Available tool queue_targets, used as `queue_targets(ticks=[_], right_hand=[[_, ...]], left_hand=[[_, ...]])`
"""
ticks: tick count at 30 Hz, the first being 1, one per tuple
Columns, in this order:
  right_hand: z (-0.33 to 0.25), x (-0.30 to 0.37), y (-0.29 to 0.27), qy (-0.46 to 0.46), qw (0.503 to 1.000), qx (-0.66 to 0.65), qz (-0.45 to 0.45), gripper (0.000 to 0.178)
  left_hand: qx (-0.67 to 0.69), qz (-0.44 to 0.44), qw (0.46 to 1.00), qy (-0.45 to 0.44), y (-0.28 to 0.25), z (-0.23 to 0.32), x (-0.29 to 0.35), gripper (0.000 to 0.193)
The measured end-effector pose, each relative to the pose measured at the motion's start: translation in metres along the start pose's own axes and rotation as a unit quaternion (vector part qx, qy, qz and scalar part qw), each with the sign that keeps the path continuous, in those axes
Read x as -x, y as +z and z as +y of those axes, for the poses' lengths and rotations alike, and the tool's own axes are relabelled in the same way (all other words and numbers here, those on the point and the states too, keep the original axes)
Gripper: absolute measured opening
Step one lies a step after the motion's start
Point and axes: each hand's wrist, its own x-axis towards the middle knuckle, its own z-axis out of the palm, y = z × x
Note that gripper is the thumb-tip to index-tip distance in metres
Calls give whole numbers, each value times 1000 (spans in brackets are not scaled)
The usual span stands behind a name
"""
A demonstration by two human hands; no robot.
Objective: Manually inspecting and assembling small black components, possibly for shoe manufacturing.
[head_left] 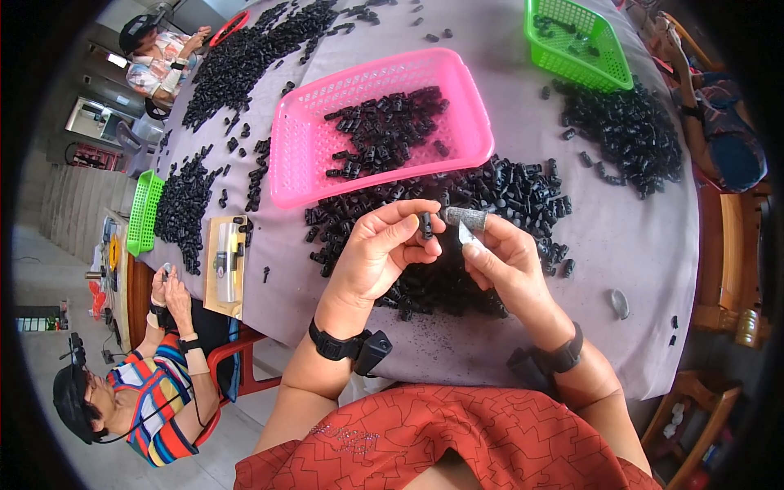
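1. We hold our left hand nearly closed, thumb and fingers pinching a small black part above the middle of the table's near edge.
2. Our right hand is also partly closed, its thumb pressed to a small pale pointed blade; a grey speckled wrap surrounds one finger. The blade is just beside the black part; whether they touch, we cannot tell.
3. Under our hands, a loose heap of black parts lies on the cloth-covered table, between its near edge and the pink basket.
4. That basket, toward the table's far edge from us, holds more black parts.
5. Near the table's far right corner, we see a green basket with a few parts inside, and another dark heap beside it.
6. A grey oval piece lies near the table's near right corner.
7. By the left edge, we have a wooden tray bearing a clear, long object; a second green basket stands farther up that edge, beside a third heap.
8. At the left edge a co-worker in a striped shirt has both hands raised together; what they hold is too small for us to tell.
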Motion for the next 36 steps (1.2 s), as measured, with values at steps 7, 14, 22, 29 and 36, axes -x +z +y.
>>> queue_targets(ticks=[7,14,22,29,36], right_hand=[[-2,0,-1,9,999,26,-45,44],[-3,3,3,10,996,33,-76,51],[-8,3,2,34,995,43,-82,53],[-6,3,2,29,995,37,-84,53],[-6,2,-1,37,995,32,-85,44]], left_hand=[[-18,-13,1000,1,-6,-10,-4,33],[-4,-27,1000,-14,-1,-11,-3,38],[-10,-29,999,-24,1,-10,-2,38],[-8,-27,999,-23,-1,-12,-2,36],[33,-47,998,-40,-3,-14,-3,31]])
